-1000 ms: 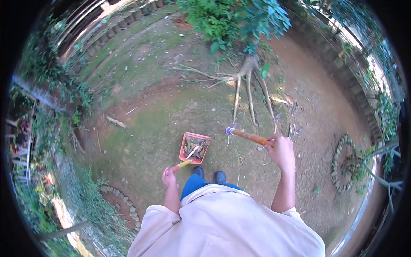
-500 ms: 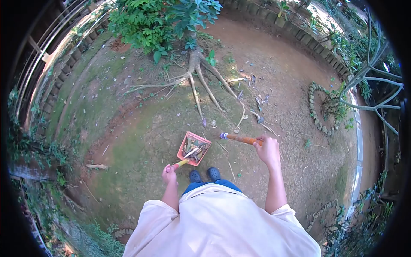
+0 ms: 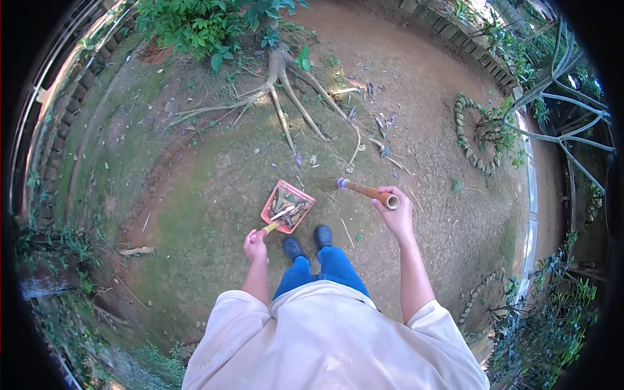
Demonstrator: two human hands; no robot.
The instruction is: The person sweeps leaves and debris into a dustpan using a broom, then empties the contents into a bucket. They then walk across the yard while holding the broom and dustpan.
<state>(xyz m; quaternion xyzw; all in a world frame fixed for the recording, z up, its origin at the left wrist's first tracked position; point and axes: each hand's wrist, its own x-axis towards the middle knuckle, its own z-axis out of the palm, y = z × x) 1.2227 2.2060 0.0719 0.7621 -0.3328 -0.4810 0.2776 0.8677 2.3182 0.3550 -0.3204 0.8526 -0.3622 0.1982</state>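
My left hand (image 3: 255, 246) is wrapped round the yellow handle of a pink dustpan (image 3: 266, 212). Dry leaves and bits of stick (image 3: 287, 207) lie in the pan, which is in front of my feet. My right hand (image 3: 397, 215) grips the orange-brown handle of a broom (image 3: 364, 190), whose hollow end points up towards me. Purple binding shows at the handle's far end, and the thin dark bristles beyond it are hard to make out against the soil.
Tree roots (image 3: 284, 91) spread over the ground ahead, with fallen leaves (image 3: 381, 127) to their right. Stones ring a small plant (image 3: 497, 133) at the right. A stick (image 3: 137, 250) lies at the left. Blue shoes (image 3: 323, 236) stand behind the dustpan.
The view has shifted, and more of my legs shows. My right hand has tilted the broom handle so that its open end now faces me. Both hands keep their hold.
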